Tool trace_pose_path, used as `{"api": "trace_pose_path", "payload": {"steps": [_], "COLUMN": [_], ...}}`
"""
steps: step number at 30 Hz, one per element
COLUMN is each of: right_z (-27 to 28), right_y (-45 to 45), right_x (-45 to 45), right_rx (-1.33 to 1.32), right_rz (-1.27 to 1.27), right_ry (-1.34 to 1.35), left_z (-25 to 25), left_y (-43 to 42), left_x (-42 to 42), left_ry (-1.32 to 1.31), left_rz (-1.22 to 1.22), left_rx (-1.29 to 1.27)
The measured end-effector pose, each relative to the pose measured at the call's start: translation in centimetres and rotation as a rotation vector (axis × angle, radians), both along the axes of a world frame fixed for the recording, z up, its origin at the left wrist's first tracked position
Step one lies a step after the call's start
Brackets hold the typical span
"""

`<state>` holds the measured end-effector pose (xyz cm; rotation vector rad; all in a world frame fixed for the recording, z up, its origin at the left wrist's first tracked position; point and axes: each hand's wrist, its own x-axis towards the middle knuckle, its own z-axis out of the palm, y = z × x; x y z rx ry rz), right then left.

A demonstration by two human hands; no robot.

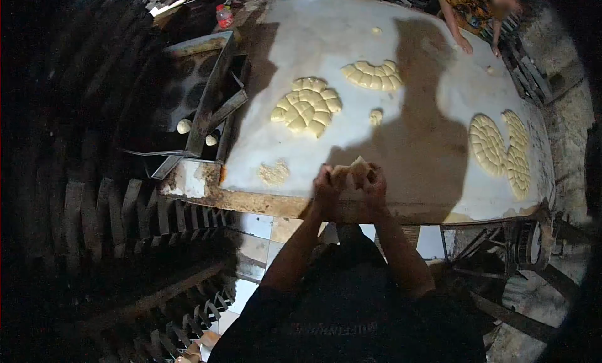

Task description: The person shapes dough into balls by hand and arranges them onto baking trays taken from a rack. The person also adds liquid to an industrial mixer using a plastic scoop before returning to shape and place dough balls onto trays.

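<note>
Near the front edge of the pale table (301,30), my left hand (325,186) and my right hand (375,185) are raised close together. Both are closed on one piece of dough (351,172), which stretches between them with a peak in its middle. Ahead and to the left lies a cluster of dough pieces (307,107). Beyond it is a curved row of dough pieces (374,75), and a small lump of dough (376,116) sits below that row. Crumbly scraps (273,173) are left of my left hand.
Metal trays (213,93) holding dough balls (184,126) stack at the left edge. A red-capped bottle (224,16) stands behind. Long dough clusters (488,144) lie at the right. Another person's hand (464,45) rests at the far right edge. Dark slatted racks (132,212) stand at lower left.
</note>
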<state>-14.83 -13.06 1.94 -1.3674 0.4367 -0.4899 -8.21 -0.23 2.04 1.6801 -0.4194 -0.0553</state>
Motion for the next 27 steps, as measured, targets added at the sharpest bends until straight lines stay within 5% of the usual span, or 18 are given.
{"api": "trace_pose_path", "payload": {"steps": [2, 3, 5, 6, 7, 8, 9, 10, 11, 12, 14, 15, 16, 18, 20, 22, 25, 27], "right_z": [1.7, 2.3, 1.3, 0.5, -0.9, -5.4, -9.1, -6.5, -1.3, 1.9, 0.8, 0.2, -0.7, -2.0, -3.2, 0.8, -2.3, -1.1], "right_y": [-2.4, -3.9, -8.7, -10.1, -11.6, -14.2, -16.5, -16.8, -16.3, -16.0, -17.9, -18.5, -18.3, -15.8, -12.2, -11.4, -18.4, -19.6], "right_x": [-1.4, -2.3, -4.9, -5.8, -6.8, -9.4, -11.1, -10.7, -10.5, -9.5, -6.1, -4.3, -2.7, -0.6, -2.8, -6.5, -7.9, -4.4], "right_rx": [0.019, 0.049, -0.157, -0.324, -0.491, -1.239, -1.985, -1.986, -1.74, -1.456, -1.548, -1.624, -1.614, -0.936, -1.283, -1.416, -1.243, -1.265], "right_rz": [-0.12, -0.232, -0.271, -0.336, -0.402, -0.368, -0.302, -0.312, 0.023, 0.339, 0.249, 0.158, 0.152, 0.229, 0.342, 0.491, 0.567, 0.534], "right_ry": [0.055, 0.109, 0.164, 0.128, 0.084, 0.168, 0.254, 0.242, 0.462, 0.651, 0.478, 0.32, 0.312, 0.248, 0.178, 0.157, 0.049, 0.241], "left_z": [-4.5, -3.0, 2.6, 0.6, -3.1, -5.0, -4.0, -2.1, -0.5, 0.4, 1.9, 2.5, 2.3, 0.2, -13.9, -3.6, -4.5, 1.0], "left_y": [0.1, 0.9, 2.6, 3.0, 3.4, 3.4, 3.4, 3.5, 2.9, 1.7, -1.0, -3.4, -6.0, -9.6, -8.5, -8.0, -2.2, -3.5], "left_x": [1.3, 1.0, 0.6, 0.4, -0.2, 0.0, 0.6, 1.0, 1.6, 2.5, 4.8, 5.4, 5.5, 4.2, 0.7, -2.3, -1.6, 3.2], "left_ry": [0.123, 0.129, 0.427, 0.422, 0.087, -0.253, -0.268, -0.543, -0.807, -0.816, -0.432, -0.523, -0.531, -0.478, -0.871, -0.647, -0.883, -0.594], "left_rz": [-0.032, -0.026, 0.007, 0.012, -0.059, -0.129, -0.125, -0.314, -0.495, -0.483, -0.261, -0.141, -0.142, -0.187, -0.129, -0.57, -0.457, -0.748], "left_rx": [-0.454, -0.455, -0.06, -0.061, -0.014, 0.035, 0.034, 0.418, 0.813, 0.819, 0.819, 0.557, 0.568, 0.517, 0.664, 0.67, 0.578, 1.124]}}
